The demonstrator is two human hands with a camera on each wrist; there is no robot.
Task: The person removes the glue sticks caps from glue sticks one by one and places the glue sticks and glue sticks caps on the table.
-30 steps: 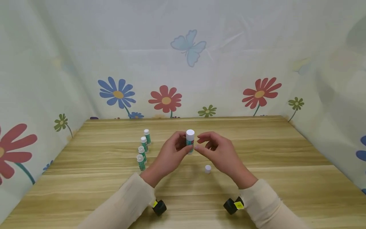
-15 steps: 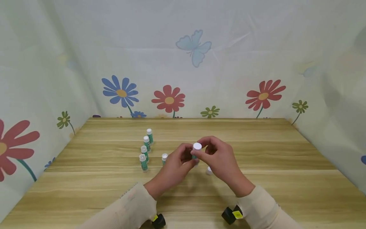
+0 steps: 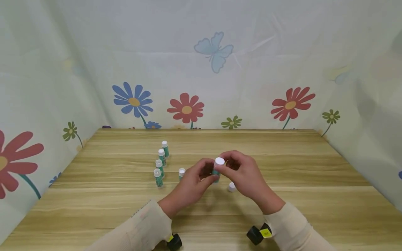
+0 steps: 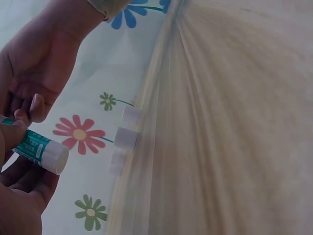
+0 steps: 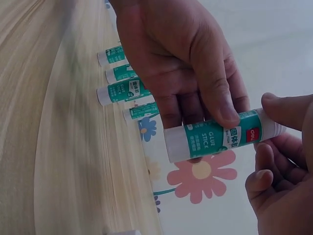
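Observation:
A green-and-white glue stick (image 3: 216, 172) is held upright between both hands over the table. My left hand (image 3: 191, 181) grips its green body from the left. With thumb and fingers, my right hand (image 3: 246, 176) pinches the white top end. In the right wrist view the label on the glue stick (image 5: 210, 137) reads "GLUE STICK", and its white bottom end points toward the table. One white cap (image 3: 231, 187) sits on the table beside the right hand. Three white pieces, such as this white cap (image 4: 125, 138), show in the left wrist view.
Several glue sticks (image 3: 158, 178) stand upright in a row on the left of the wooden table (image 3: 282, 150). Another glue stick (image 3: 181, 173) stands just behind the left hand, partly hidden. A flowered curtain (image 3: 245, 87) surrounds the table.
My right hand, a little apart from the glue stick a second ago, now pinches its top. The glue stick has come lower and slightly right. The head view has shifted a little.

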